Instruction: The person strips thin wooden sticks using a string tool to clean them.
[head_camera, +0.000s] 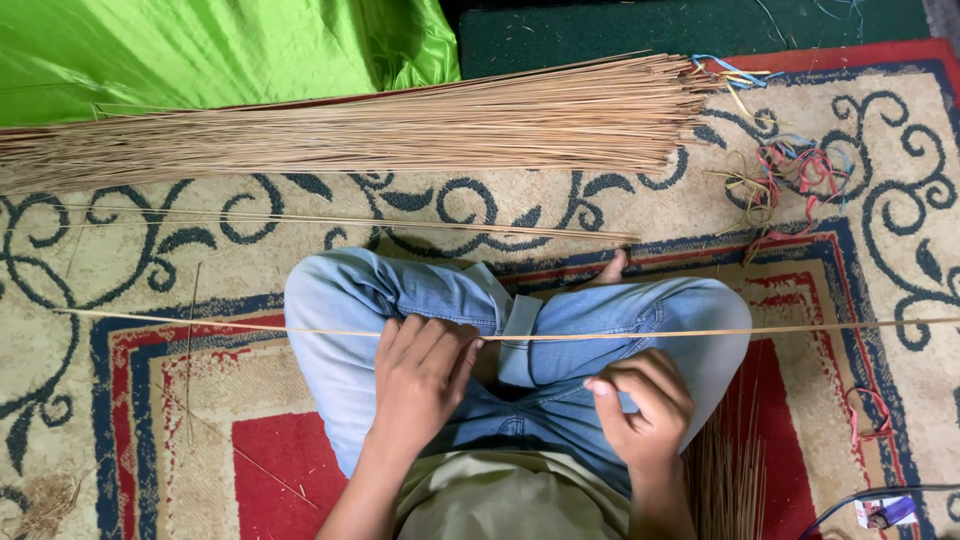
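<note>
Sticks are what you are handling: you sit cross-legged on a patterned rug (880, 250) in blue jeans (340, 300), and one long thin stick (620, 334) lies straight across your lap, running from far out on your left side to the frame edge on your right. Your left hand (420, 375) rests on your left knee with the fingers curled over that stick, pinching it lightly against the denim; the grip is closed but loose, and the stick passes just under the fingertips. Your right hand (645, 405) sits lower on your right thigh, fingers bent into a half-closed curl with the thumb tucked in; you may be holding something small or thin there, but I cannot tell from this view.

As for progress, it looks early or midway rather than near an end. A big bundle of sticks (380, 125) lies well ahead of your knees, beside a green cloth (200, 50), and it looks full. A few loose sticks (400, 222) lie between that bundle and your legs. A smaller bunch of sticks (728, 470) lies just beside your right thigh. Colourful rubber bands (800, 170) lie tangled near the thick end of the big bundle, with a red band (868, 415) further down on your right. Only the one stick is in hand.
</note>
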